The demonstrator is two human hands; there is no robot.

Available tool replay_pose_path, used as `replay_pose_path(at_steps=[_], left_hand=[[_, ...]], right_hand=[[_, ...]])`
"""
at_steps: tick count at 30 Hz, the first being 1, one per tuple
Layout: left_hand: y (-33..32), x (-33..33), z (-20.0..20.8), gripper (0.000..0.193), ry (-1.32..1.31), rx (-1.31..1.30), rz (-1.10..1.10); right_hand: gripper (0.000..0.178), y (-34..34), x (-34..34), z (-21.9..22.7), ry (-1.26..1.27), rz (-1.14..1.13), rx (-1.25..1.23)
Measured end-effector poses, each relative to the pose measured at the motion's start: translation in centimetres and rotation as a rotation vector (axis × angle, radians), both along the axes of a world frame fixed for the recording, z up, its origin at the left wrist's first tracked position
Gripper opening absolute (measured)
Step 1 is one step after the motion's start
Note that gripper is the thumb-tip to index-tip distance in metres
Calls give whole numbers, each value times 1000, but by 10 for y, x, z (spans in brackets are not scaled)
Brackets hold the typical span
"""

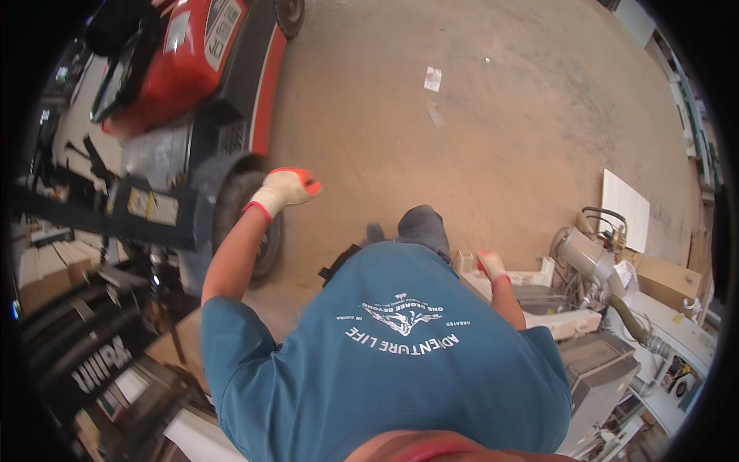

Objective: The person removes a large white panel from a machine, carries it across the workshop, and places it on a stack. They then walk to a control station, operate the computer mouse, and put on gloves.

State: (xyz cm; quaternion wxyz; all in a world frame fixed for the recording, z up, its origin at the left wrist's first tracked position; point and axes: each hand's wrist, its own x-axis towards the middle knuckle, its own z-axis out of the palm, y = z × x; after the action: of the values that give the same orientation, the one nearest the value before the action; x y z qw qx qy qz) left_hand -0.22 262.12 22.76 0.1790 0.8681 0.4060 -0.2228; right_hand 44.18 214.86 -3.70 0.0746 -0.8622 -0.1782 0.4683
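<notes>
My left hand [285, 191] wears a white work glove with orange-red fingers and a red cuff. Its fingers are curled in, and nothing shows in them. It hangs in the air beside the front wheel [267, 231] of a red and black forklift-like vehicle [181, 81]; I see no contact with it. Down by my right side is my right hand [489, 263], in a similar glove. That hand appears small next to a whitish frame-like piece [531, 277], and whether it touches the piece is unclear. Its fingers are too indistinct to read.
Brownish floor [477, 146] stretches ahead, with a scrap of white paper [433, 78] on it. At right stand a machine with a cylindrical motor [583, 254], a thick hose [627, 312], a white panel [622, 208] and a cardboard box [668, 283]. Dark lift parts [92, 362] stand at left.
</notes>
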Motion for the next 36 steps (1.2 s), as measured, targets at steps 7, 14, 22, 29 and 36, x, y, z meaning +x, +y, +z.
replay_pose_path(at_steps=[7, 14, 22, 29, 36], left_hand=[[291, 166, -65, 42, -104, -185, 87], [439, 142, -214, 55, 289, -500, 415], [632, 135, -278, 44, 103, -742, 1307], [954, 264, -271, 48, -148, -632, 1226], [1313, 450, -179, 40, -559, -552, 1033]], right_hand=[[23, -22, 27, -60, 284, -992, -287], [45, 465, 274, -31, 105, -331, -88], [30, 1136, 503, 42, -97, 60, 706], [38, 1304, 500, 26, -146, 578, 32], [27, 1365, 492, 31, 266, -2, -435]])
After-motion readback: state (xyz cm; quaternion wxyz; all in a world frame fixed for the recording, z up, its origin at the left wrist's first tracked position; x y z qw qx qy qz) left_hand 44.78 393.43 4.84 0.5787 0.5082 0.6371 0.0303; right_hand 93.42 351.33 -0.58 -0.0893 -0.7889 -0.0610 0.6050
